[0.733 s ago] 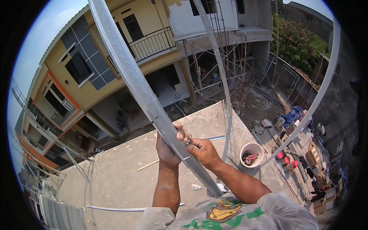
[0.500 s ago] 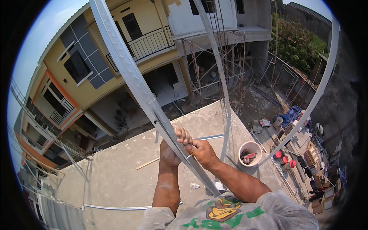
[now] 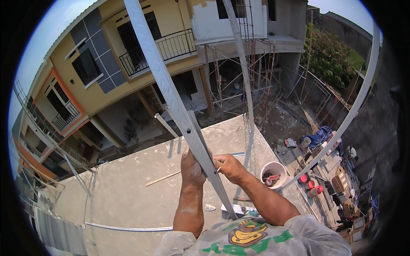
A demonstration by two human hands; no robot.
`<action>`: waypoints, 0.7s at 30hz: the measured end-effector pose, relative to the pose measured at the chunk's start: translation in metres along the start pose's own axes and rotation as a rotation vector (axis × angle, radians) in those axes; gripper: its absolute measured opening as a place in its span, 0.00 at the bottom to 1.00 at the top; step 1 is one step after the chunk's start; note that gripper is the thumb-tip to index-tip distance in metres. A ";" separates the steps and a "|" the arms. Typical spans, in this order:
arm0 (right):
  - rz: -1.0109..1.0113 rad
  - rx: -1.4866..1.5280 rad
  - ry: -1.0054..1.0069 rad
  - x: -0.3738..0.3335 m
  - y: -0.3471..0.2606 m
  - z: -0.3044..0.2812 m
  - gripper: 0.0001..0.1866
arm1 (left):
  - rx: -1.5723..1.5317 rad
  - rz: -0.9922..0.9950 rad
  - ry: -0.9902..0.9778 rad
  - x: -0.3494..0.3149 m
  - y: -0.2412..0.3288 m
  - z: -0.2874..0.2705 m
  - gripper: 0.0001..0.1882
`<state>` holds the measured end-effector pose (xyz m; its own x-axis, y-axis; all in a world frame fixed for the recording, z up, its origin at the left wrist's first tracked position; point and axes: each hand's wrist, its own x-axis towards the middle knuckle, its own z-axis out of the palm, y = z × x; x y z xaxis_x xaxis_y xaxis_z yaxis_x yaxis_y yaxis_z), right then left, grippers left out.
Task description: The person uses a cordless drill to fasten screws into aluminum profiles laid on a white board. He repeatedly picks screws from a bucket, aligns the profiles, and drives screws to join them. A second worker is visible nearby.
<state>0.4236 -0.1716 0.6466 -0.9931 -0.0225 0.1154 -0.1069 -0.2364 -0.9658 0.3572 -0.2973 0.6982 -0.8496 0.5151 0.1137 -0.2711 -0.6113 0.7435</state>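
A long silver metal channel (image 3: 164, 87) slants across the middle, from the top down to near my shirt. My left hand (image 3: 192, 167) is closed round its left side, the fingers mostly hidden behind it. At the channel's right edge my right hand (image 3: 230, 167) is pinched closed. A small pale bit shows under its fingertips, too small to name. Dark screw heads or holes dot the channel's face above and below my hands. By its lower end lies a white item (image 3: 228, 209) with small parts beside it, partly covered by the channel.
A white bucket (image 3: 279, 171) with red-handled tools stands to the right on the concrete slab (image 3: 141, 200). A wooden strip (image 3: 163, 178) and a metal strip (image 3: 128, 228) lie there. Upright channels (image 3: 247, 81) and a curved one (image 3: 354, 104) rise around me. The slab's far edge drops off toward houses.
The channel's upper part has swung right in view, and more of a second piece shows behind it. My right hand has moved right, away from my left, and now pinches at the channel's edge.
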 end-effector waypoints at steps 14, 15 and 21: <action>-0.146 -0.160 0.592 -0.031 -0.027 -0.069 0.14 | 0.373 0.373 0.214 0.016 -0.019 0.026 0.25; -0.159 -0.182 0.588 -0.035 -0.030 -0.070 0.14 | 0.360 0.377 0.211 0.021 -0.019 0.024 0.24; -0.158 -0.446 0.576 -0.035 -0.021 -0.042 0.20 | 0.276 0.326 0.256 0.034 -0.019 0.028 0.22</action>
<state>0.4582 -0.1250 0.6534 -0.8193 0.5209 0.2395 -0.1388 0.2251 -0.9644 0.3459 -0.2518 0.7062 -0.9635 0.1380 0.2295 0.1277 -0.5165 0.8467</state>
